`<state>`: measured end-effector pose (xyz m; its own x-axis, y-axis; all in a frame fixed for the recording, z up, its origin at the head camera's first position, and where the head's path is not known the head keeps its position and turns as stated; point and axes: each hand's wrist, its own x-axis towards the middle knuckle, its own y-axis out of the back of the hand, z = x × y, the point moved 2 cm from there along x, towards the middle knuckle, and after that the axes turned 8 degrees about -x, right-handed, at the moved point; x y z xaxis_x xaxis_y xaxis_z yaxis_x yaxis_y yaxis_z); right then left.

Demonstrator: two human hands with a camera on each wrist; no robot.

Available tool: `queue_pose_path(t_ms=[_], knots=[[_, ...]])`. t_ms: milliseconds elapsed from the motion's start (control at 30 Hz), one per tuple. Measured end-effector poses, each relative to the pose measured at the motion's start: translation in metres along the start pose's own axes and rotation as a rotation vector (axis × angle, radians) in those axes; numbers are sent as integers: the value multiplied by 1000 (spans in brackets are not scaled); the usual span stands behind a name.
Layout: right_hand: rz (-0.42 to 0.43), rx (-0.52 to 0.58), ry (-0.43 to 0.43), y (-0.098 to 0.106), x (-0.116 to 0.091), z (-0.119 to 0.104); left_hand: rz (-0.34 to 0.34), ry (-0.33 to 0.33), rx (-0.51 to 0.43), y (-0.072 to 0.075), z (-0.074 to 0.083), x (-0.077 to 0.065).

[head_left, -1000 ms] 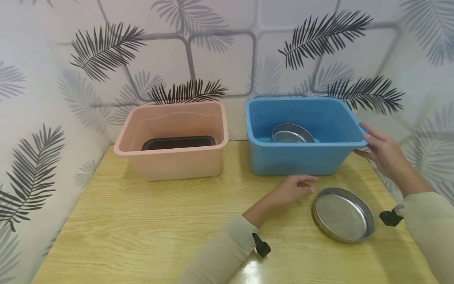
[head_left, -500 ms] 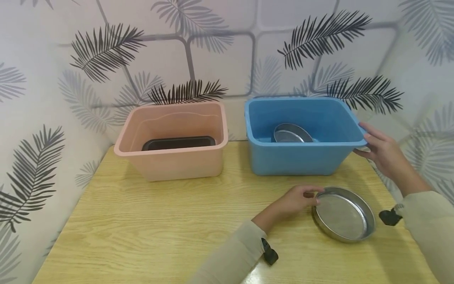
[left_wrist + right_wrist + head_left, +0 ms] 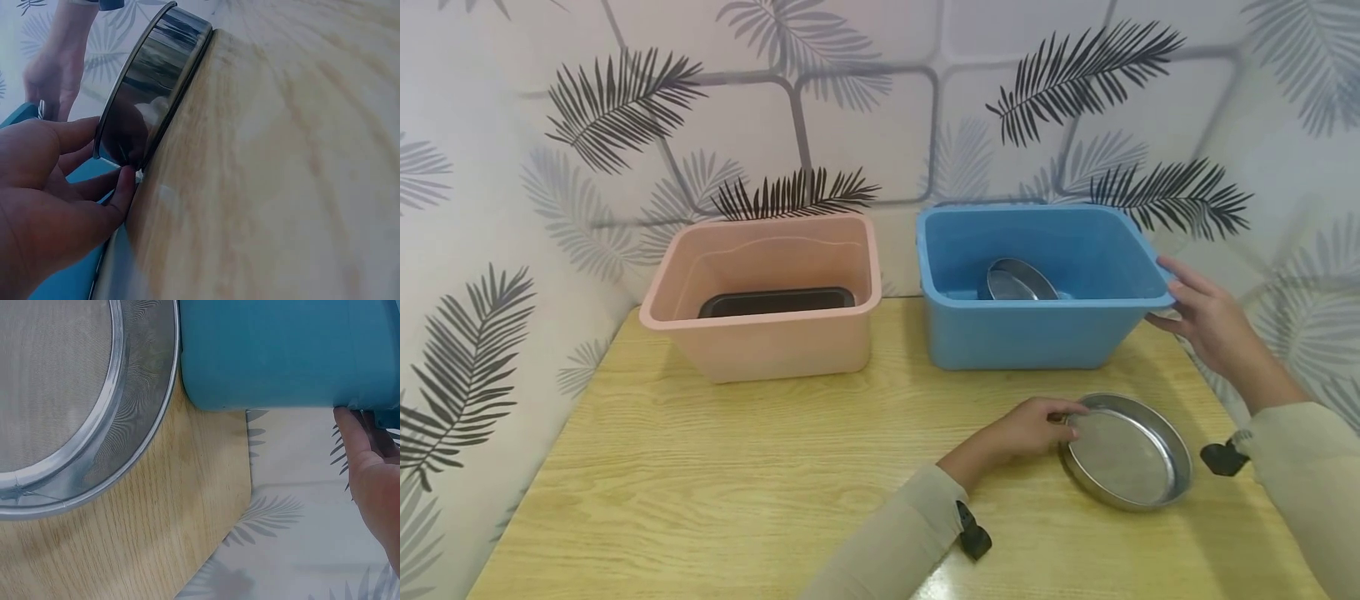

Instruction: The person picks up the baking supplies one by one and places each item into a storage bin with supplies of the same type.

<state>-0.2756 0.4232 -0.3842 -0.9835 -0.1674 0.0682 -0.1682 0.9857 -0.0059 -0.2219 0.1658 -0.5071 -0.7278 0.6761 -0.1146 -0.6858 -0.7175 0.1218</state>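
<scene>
A round metal sieve (image 3: 1123,454) with a fine mesh bottom lies on the table at the right. My left hand (image 3: 1030,425) is at its left edge, fingers over the rim and thumb low by the side wall. In the left wrist view, the curled fingers (image 3: 78,134) meet the sieve's rim (image 3: 150,81) and the thumb reaches its lower edge. My right hand (image 3: 1213,321) holds the right end of the blue bin (image 3: 1015,337), under its rim. Inside that bin a second metal sieve (image 3: 1018,282) leans tilted, its lower part hidden by the front wall.
Left of the blue bin stands a pink bin (image 3: 775,346) with a dark, rounded-edge tray (image 3: 778,302) inside. Both bins are at the back of the wooden table (image 3: 700,492), close to the patterned wall (image 3: 865,125). The table's right edge runs just beyond the sieve.
My left hand has moved right and toward me, from beside the bin to the sieve's rim. The sieve inside the blue bin has tilted and shifted slightly right. My right hand stays put.
</scene>
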Motion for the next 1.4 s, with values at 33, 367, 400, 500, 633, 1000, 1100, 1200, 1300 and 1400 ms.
queue_pose_path(t_ms=[33, 367, 400, 500, 633, 1000, 1100, 1200, 1300, 1400], knots=[[1, -2, 0, 0, 0, 0, -1, -2, 4, -1, 0, 0], [24, -35, -8, 0, 0, 1, 38, -21, 45, 1, 5, -2], [25, -33, -9, 0, 0, 0, 44, -22, 42, 1, 6, -2], [27, -23, -10, -1, 0, 0, 55, -27, 52, 1, 9, -5], [28, -37, -11, -1, 0, 0, 61, -54, 70, 2, 15, -6], [13, -16, -1, 0, -1, 1, 70, -52, -44, 14, 9, -7], [31, -59, -16, 0, -1, 1, 73, -33, -217, 15, 4, -7], [30, -75, -20, 0, -2, 0, 82, -13, -343, 16, 2, -8], [27, -73, -19, 0, -1, 0, 83, -6, -385, 17, 2, -9], [26, -81, -16, 0, -1, 0, 67, -15, -403, 18, 2, -9]])
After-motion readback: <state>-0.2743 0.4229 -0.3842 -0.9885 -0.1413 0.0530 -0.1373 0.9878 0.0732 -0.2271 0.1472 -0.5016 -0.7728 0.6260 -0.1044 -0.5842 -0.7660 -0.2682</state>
